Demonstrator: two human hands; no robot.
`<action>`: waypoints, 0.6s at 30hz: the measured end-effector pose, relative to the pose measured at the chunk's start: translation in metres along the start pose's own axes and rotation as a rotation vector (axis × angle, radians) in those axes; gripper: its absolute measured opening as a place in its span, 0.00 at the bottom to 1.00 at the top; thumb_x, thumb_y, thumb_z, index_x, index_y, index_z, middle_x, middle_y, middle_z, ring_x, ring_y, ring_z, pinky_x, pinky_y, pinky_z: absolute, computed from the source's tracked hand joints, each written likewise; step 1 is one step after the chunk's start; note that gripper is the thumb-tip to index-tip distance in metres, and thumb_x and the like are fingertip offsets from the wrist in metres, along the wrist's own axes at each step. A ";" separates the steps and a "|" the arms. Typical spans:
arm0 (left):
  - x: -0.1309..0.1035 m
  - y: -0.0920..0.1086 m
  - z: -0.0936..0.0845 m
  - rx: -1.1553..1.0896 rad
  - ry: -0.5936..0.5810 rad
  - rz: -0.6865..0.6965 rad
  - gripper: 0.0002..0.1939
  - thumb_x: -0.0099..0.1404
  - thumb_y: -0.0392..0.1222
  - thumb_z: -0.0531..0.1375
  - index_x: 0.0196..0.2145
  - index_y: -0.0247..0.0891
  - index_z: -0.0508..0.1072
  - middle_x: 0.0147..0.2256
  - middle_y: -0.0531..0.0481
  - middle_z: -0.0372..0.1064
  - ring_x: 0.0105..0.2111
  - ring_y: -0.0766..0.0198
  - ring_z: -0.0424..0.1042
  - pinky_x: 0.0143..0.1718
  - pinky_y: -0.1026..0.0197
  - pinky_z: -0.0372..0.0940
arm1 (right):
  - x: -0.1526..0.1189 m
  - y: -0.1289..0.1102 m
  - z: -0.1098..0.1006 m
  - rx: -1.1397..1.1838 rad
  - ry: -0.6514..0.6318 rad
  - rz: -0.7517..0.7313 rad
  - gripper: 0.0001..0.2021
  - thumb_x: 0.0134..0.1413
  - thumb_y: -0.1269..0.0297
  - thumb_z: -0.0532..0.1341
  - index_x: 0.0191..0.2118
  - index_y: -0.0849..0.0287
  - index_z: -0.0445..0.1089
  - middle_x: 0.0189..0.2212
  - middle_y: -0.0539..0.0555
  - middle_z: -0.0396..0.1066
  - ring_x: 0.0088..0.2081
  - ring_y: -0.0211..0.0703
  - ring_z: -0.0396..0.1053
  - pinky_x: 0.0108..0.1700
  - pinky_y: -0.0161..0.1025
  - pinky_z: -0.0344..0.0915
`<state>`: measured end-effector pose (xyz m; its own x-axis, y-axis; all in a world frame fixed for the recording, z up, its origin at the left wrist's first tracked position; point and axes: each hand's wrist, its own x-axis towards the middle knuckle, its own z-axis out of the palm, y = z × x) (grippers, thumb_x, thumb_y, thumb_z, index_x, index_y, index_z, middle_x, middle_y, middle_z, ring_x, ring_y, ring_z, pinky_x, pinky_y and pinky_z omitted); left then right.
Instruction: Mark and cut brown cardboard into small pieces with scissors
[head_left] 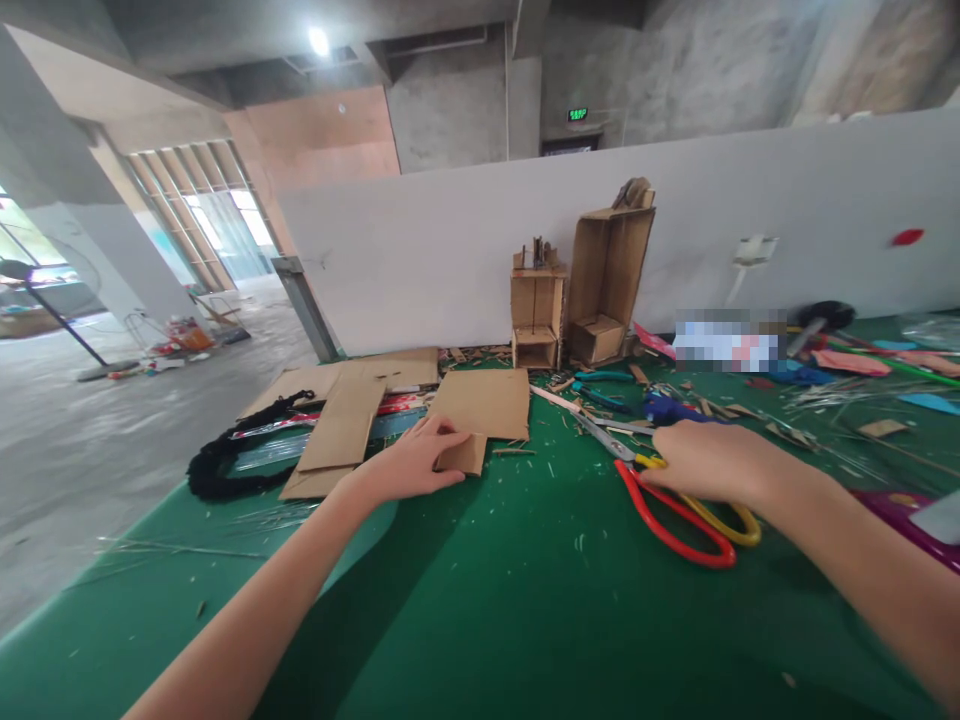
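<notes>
My left hand (416,462) is around the left end of a small cardboard piece (471,456), fingers on its far side and thumb on its near side. That piece touches the near edge of a larger flat cardboard sheet (491,395). To the right, my right hand (701,460) is closed over the shank of a pair of scissors (675,520) with one red and one yellow handle. The blades point away to the left, and my fingertips are partly hidden. Blue-handled pliers (600,388) lie just beyond the scissors, beside a dark blue item (671,408).
Two cardboard box structures (538,310) (611,285) stand against the white partition (435,260). Left are more cardboard strips (341,420) and a black fuzzy strand (214,475). Scraps, clear strips and a purple-edged object (911,525) lie on the right of the green table (510,610).
</notes>
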<state>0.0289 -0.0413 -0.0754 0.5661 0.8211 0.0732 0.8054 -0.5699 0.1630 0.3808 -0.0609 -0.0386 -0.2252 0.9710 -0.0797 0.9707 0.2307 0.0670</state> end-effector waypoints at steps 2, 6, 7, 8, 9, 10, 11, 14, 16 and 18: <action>0.004 -0.002 -0.004 -0.003 -0.002 0.024 0.30 0.59 0.54 0.56 0.57 0.42 0.61 0.53 0.42 0.57 0.53 0.52 0.59 0.55 0.51 0.52 | 0.004 -0.006 -0.008 -0.092 0.014 0.009 0.17 0.52 0.52 0.52 0.25 0.60 0.68 0.28 0.63 0.73 0.29 0.57 0.71 0.24 0.42 0.56; 0.007 -0.003 -0.009 -0.016 -0.032 0.092 0.26 0.61 0.52 0.55 0.56 0.44 0.62 0.55 0.45 0.58 0.52 0.55 0.61 0.53 0.55 0.56 | 0.027 -0.023 -0.026 -0.112 0.054 -0.079 0.19 0.56 0.51 0.48 0.29 0.57 0.69 0.31 0.59 0.73 0.32 0.56 0.71 0.27 0.42 0.58; 0.007 -0.003 -0.010 -0.013 -0.035 0.098 0.25 0.62 0.51 0.54 0.56 0.45 0.62 0.56 0.46 0.57 0.52 0.56 0.62 0.53 0.56 0.56 | 0.036 -0.027 -0.028 -0.095 0.094 -0.100 0.18 0.56 0.52 0.48 0.31 0.56 0.69 0.31 0.58 0.73 0.32 0.54 0.71 0.27 0.42 0.58; 0.007 -0.004 -0.010 -0.005 -0.034 0.102 0.25 0.62 0.50 0.54 0.56 0.46 0.62 0.57 0.47 0.57 0.52 0.56 0.62 0.52 0.56 0.57 | 0.047 -0.029 -0.030 -0.075 0.134 -0.101 0.17 0.57 0.53 0.47 0.33 0.56 0.70 0.32 0.58 0.73 0.32 0.53 0.71 0.28 0.41 0.58; 0.007 -0.006 -0.009 0.007 -0.028 0.105 0.24 0.62 0.49 0.54 0.56 0.47 0.62 0.57 0.48 0.57 0.53 0.56 0.62 0.52 0.56 0.57 | 0.059 -0.031 -0.030 -0.063 0.157 -0.098 0.17 0.57 0.54 0.47 0.34 0.57 0.70 0.33 0.58 0.73 0.32 0.52 0.71 0.28 0.40 0.58; 0.007 -0.007 -0.008 0.022 -0.020 0.110 0.24 0.62 0.49 0.54 0.56 0.47 0.62 0.57 0.48 0.57 0.53 0.56 0.62 0.53 0.55 0.56 | 0.071 -0.032 -0.030 -0.056 0.165 -0.093 0.17 0.58 0.56 0.47 0.34 0.58 0.70 0.33 0.59 0.73 0.33 0.52 0.71 0.28 0.40 0.58; 0.008 -0.009 -0.007 0.041 -0.011 0.119 0.25 0.61 0.48 0.55 0.56 0.48 0.63 0.57 0.48 0.58 0.53 0.56 0.62 0.53 0.54 0.56 | 0.083 -0.032 -0.029 -0.049 0.159 -0.094 0.17 0.58 0.56 0.47 0.35 0.58 0.70 0.34 0.60 0.73 0.34 0.52 0.71 0.28 0.40 0.58; 0.011 -0.014 -0.002 0.096 0.033 0.137 0.25 0.59 0.45 0.57 0.55 0.47 0.65 0.55 0.47 0.62 0.53 0.55 0.63 0.54 0.51 0.56 | 0.118 -0.034 -0.023 -0.034 0.106 -0.110 0.15 0.56 0.58 0.50 0.35 0.59 0.71 0.35 0.61 0.74 0.34 0.52 0.71 0.28 0.39 0.59; 0.013 -0.017 0.002 0.118 0.075 0.135 0.24 0.58 0.44 0.58 0.53 0.47 0.66 0.55 0.47 0.63 0.53 0.55 0.63 0.54 0.49 0.56 | 0.136 -0.036 -0.019 -0.035 0.080 -0.127 0.14 0.55 0.58 0.52 0.35 0.60 0.72 0.35 0.62 0.74 0.35 0.52 0.72 0.28 0.39 0.59; 0.015 -0.019 0.006 0.123 0.122 0.127 0.23 0.58 0.43 0.58 0.53 0.45 0.67 0.55 0.46 0.63 0.53 0.55 0.63 0.54 0.48 0.57 | 0.151 -0.039 -0.014 -0.042 0.067 -0.140 0.13 0.53 0.60 0.54 0.36 0.61 0.72 0.35 0.62 0.74 0.35 0.53 0.72 0.29 0.39 0.60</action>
<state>0.0231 -0.0185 -0.0829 0.6446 0.7364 0.2054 0.7489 -0.6623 0.0241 0.3073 0.0772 -0.0389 -0.3649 0.9307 -0.0244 0.9253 0.3654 0.1011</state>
